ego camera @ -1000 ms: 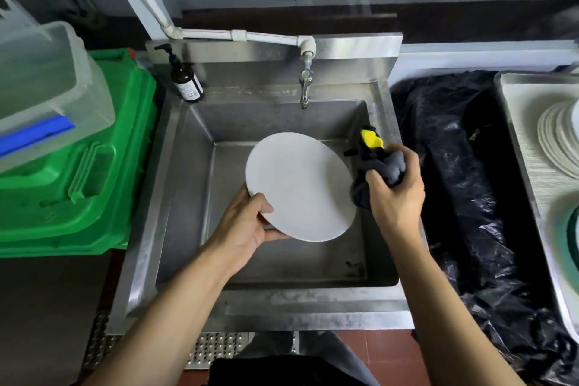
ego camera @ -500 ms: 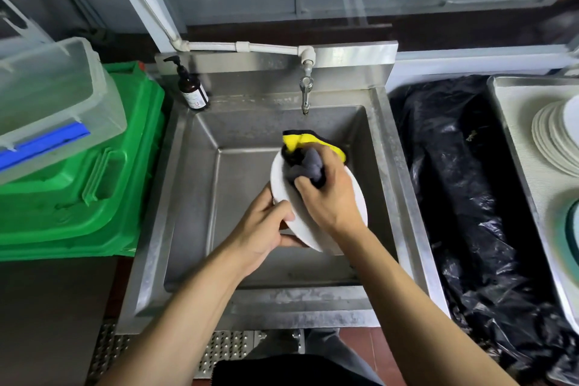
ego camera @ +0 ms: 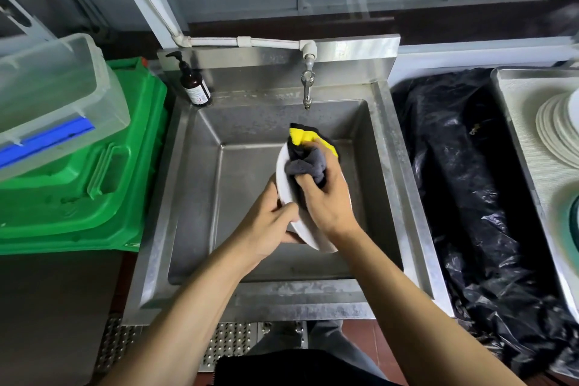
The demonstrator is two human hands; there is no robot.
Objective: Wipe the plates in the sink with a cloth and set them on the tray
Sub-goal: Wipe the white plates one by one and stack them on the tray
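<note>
Right grip (ego camera: 326, 197) with cloth (ego camera: 305, 163) on plate (ego camera: 283, 172)

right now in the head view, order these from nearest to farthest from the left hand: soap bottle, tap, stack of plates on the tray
From the left hand:
1. Tap, straight behind it at the back of the sink.
2. Soap bottle, on the sink's back left corner, only a little farther than the tap.
3. Stack of plates, far right on the tray.
</note>
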